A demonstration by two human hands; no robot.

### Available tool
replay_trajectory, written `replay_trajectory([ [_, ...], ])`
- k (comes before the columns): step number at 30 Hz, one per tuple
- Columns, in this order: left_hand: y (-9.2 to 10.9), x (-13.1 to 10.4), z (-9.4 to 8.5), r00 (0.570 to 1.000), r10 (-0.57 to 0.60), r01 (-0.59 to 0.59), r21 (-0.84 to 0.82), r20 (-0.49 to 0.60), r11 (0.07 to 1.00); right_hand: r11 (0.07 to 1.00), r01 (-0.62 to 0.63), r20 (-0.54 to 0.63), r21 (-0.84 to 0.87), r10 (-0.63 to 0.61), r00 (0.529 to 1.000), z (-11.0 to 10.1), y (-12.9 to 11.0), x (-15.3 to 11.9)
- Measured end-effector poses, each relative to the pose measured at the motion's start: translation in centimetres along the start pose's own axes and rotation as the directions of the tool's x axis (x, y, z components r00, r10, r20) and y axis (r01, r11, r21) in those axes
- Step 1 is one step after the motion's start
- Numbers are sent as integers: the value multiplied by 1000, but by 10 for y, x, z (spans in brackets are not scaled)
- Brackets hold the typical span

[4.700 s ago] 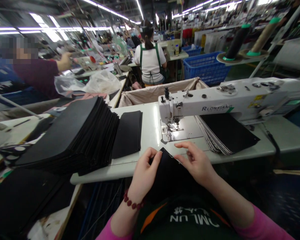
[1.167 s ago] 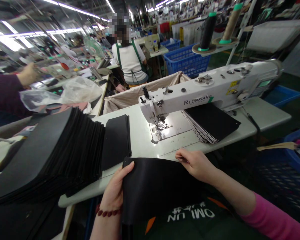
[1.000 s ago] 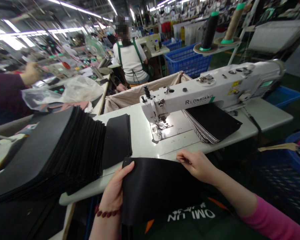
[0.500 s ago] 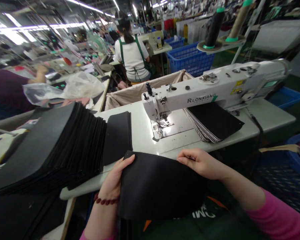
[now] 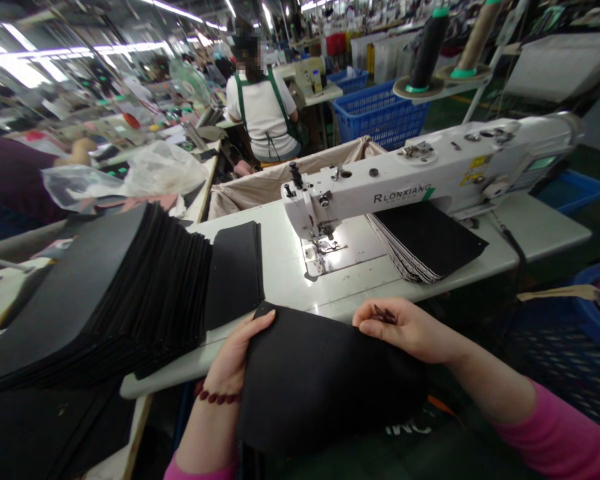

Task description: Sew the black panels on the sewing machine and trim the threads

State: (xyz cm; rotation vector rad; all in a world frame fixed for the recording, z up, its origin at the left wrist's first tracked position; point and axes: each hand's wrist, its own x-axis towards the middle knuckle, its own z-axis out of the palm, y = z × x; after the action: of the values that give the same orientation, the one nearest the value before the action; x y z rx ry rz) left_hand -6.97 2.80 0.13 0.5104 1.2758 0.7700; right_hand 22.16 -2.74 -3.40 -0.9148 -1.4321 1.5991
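Observation:
A black sheet [image 5: 325, 380] hangs in front of me at the table's front edge. My left hand [image 5: 240, 350] is closed on its upper left corner, thumb on top. My right hand [image 5: 397, 327] pinches its upper right edge, with a small dark pointed object showing between the fingers. Beyond the sheet is the lit needle area of a white sewing machine [image 5: 350, 193]. Black pieces with pale edges [image 5: 430, 240] lie under the machine's arm. To the left stand a tall stack of black sheets [image 5: 90, 273] and a smaller black stack [image 5: 234, 273].
The pale table [image 5: 285, 267] runs under the machine. A cloth-lined bin [image 5: 255, 193] is behind it. Thread cones [image 5: 430, 53] stand at the upper right. Blue baskets are behind and at the right. One person [image 5: 265, 107] sits ahead, another [image 5: 20, 173] at the left.
The sheet's left corner has shifted slightly right with my left hand, and its lower part has swung a little. My right hand has turned slightly, showing more of the dark object.

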Motion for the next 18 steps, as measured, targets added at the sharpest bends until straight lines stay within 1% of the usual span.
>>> replay_trajectory([
  [3,-3,2,-2,998,13,-15,41,69,999,998,-17,12,68,16,1000,1,1,-1],
  [4,-4,2,-3,997,13,-16,45,77,999,996,-19,13,82,18,1000,1,1,-1],
  [8,-8,5,-5,997,15,-19,43,80,999,996,-29,17,88,28,999,2,1,-1],
  [11,-7,6,-5,998,20,-22,40,65,999,999,-26,-1,32,26,1000,1,0,-1],
  [14,2,4,-8,999,54,-54,26,-6,998,996,-27,-3,-80,27,1000,-7,2,0],
  [16,13,0,-12,993,81,-81,-1,-85,997,988,-55,15,-145,58,998,-13,6,-1],
  [18,24,-3,-17,985,91,-95,-26,-146,995,981,-90,12,-170,94,996,-19,11,-2],
])
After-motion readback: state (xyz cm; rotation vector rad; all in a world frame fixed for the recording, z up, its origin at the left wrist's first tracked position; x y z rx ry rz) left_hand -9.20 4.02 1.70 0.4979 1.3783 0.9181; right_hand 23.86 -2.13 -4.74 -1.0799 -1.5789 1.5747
